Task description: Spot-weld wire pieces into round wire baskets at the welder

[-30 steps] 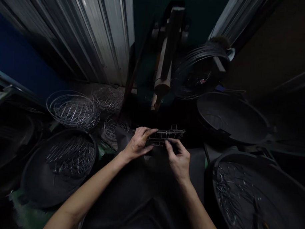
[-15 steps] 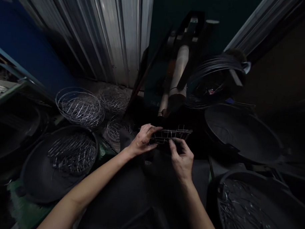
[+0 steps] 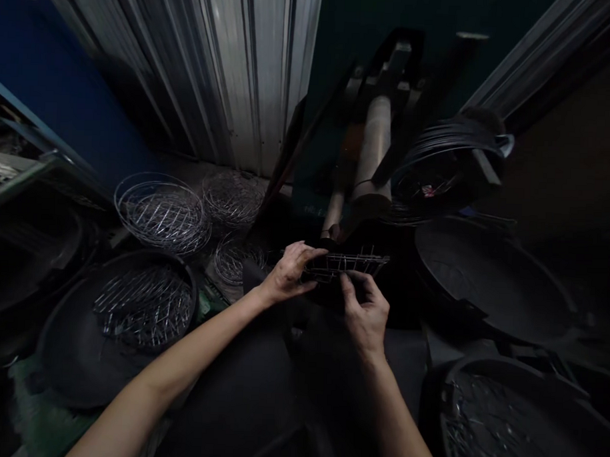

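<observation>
A small wire rack (image 3: 356, 262) of thin metal rods is held level in front of me, just below the jutting arms of a machine (image 3: 375, 151). My left hand (image 3: 289, 271) grips its left end, thumb below and fingers above. At the near side, my right hand (image 3: 366, 310) pinches with thumb and forefinger at the rack's lower edge. Whether a small wire piece sits in that pinch is too dark to tell. The rack's left end is partly covered by my left fingers.
Round wire grids (image 3: 163, 213) lie stacked on the floor at left. A black basin (image 3: 70, 353) holds more wire racks (image 3: 147, 306). To the right stand another dark basin (image 3: 503, 282), one with small wire pieces (image 3: 483, 421), and a wire coil (image 3: 453, 144).
The view has shifted slightly, so the machine and the right-hand basins appear farther right. Both hands keep nearly the same hold on the wire rack.
</observation>
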A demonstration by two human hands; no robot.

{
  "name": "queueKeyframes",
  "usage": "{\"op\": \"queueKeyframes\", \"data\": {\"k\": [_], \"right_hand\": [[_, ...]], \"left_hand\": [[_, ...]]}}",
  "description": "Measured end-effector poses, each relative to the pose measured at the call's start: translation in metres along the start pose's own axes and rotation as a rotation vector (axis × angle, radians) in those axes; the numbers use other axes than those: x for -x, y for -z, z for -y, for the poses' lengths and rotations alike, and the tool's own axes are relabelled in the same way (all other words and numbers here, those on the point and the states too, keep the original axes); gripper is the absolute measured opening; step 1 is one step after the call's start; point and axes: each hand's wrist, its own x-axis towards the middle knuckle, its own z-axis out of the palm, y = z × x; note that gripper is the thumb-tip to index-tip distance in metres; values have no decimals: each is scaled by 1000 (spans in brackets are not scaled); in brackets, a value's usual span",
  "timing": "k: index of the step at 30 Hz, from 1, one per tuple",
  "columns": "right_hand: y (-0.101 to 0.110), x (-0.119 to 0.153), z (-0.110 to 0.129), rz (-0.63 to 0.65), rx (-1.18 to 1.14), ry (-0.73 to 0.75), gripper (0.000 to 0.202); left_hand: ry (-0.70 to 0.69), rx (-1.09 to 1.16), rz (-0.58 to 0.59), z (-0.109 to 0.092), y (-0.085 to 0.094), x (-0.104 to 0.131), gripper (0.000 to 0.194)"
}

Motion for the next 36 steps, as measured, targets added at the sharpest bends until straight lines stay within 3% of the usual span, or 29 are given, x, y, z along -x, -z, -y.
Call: {"op": "queueKeyframes", "data": {"k": [16, 36], "right_hand": [[-15, -23, -9, -6, 6, 100, 24], [-21, -27, -15, -32, -5, 119, 24]], "left_hand": [[37, -58, 48, 21, 3, -15, 64], [-7, -50, 31, 31, 1, -18, 61]]}}
